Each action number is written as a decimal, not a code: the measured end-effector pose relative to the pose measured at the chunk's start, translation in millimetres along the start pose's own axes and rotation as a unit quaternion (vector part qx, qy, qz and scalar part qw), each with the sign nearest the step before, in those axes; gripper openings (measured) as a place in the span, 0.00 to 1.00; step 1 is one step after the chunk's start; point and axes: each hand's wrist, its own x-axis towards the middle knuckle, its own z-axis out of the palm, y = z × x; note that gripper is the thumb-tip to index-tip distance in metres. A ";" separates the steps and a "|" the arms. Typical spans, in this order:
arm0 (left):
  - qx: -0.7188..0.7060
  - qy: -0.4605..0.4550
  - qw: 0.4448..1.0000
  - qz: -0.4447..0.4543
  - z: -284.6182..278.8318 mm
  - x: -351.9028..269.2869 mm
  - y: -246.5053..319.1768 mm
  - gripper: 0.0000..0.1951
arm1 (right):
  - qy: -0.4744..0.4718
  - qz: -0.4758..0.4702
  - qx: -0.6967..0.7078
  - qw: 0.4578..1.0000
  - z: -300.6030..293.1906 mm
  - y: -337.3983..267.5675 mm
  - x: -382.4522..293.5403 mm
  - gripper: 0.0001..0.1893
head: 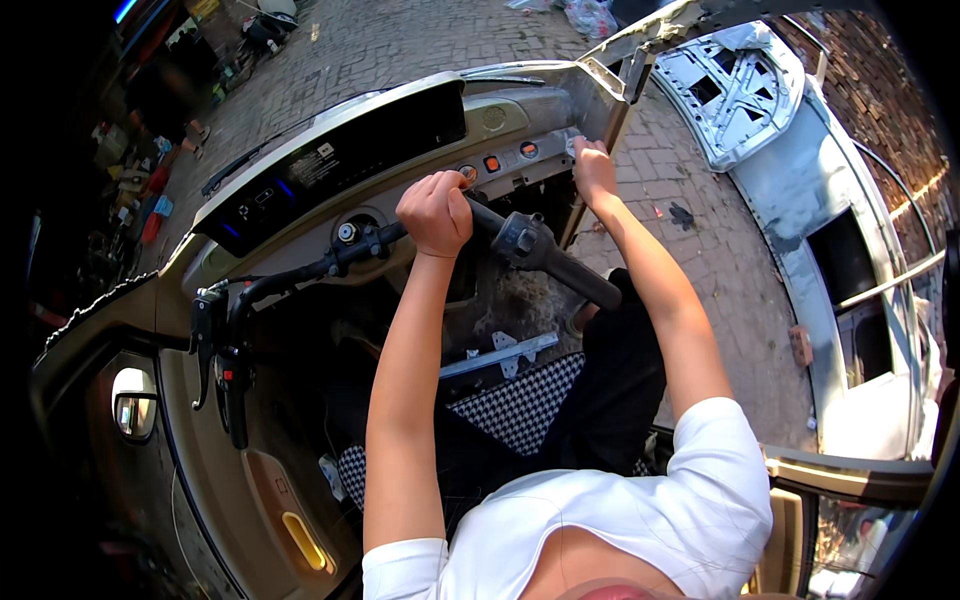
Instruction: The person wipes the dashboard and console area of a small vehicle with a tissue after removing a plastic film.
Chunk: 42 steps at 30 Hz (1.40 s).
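Observation:
My left hand [435, 214] is closed over the middle of a black handlebar [300, 277], beside a round dash control [468, 175]. At the right end of the dashboard [547, 154], the fingers of my right hand [595, 171] close on a small whitish crumpled piece [573, 142], perhaps cloth or film; its exact shape is hidden. Between the two hands sit an orange switch [491, 163] and a round orange-centred control [529, 150]. A lit digital display [337, 165] spans the left part of the dash. The thick right grip [581, 277] of the handlebar is untouched.
A metal bracket [499, 354] lies before the houndstooth seat [517, 405]. The cab frame post [622, 112] rises beside my right hand. Silver vehicle body panels [810, 217] stand outside on brick paving. At the far left, a person [169, 101] stands near clutter.

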 end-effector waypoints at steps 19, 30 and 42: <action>-0.001 0.018 1.000 0.009 6.0 0.8 -1.9 0.19 | 0.068 0.078 0.089 0.991 7.2 -17.3 17.7 0.05; -0.012 0.019 1.000 0.018 8.2 1.6 -2.2 0.23 | 0.200 0.161 0.337 0.906 15.0 -36.6 79.3 0.13; -0.014 0.022 0.999 0.041 9.7 -0.2 -8.9 0.20 | 0.144 0.015 0.221 0.964 39.1 -133.9 117.8 0.13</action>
